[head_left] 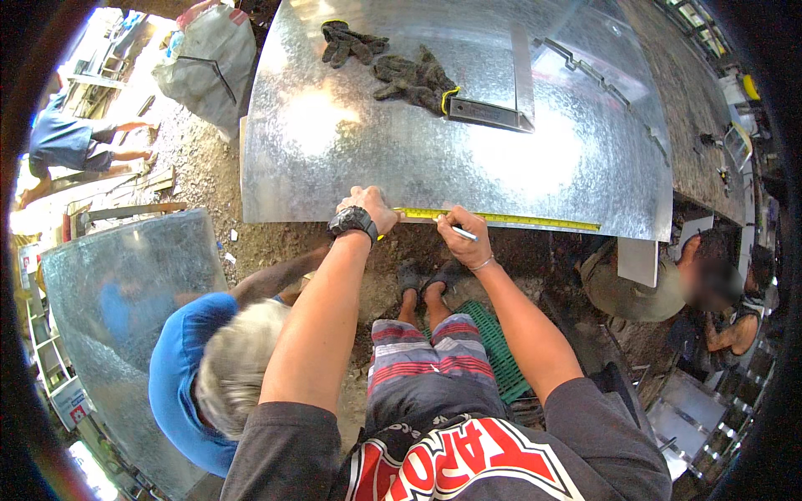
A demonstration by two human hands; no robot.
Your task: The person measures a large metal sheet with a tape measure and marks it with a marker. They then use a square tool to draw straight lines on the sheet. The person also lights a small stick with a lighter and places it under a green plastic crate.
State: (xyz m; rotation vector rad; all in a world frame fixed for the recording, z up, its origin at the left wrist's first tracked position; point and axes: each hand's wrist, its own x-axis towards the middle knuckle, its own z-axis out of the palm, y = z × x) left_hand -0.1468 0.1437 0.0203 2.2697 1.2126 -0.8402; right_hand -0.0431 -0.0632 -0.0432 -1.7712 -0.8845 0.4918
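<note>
A large galvanized metal sheet (pixel 393 159) lies in front of me. Along its near edge runs a yellow tape measure blade (pixel 535 222), pulled out to the right. My left hand (pixel 369 205), a black watch (pixel 354 222) on its wrist, is closed round the blade's left end at the edge; the tape's case is mostly hidden under it. Between the fingers of my right hand (pixel 464 242) is a pale pen (pixel 466 235), its tip end near the tape and the sheet's edge. Farther back lie two dark work gloves (pixel 416 79) and a metal square (pixel 489 113).
Close at my left, a person in a blue shirt (pixel 188 367) bends beside another metal sheet (pixel 109 284). A white sack (pixel 209 63) stands at the far left. A green plastic crate (pixel 501 355) sits by my legs. Another person (pixel 735 334) crouches at the right.
</note>
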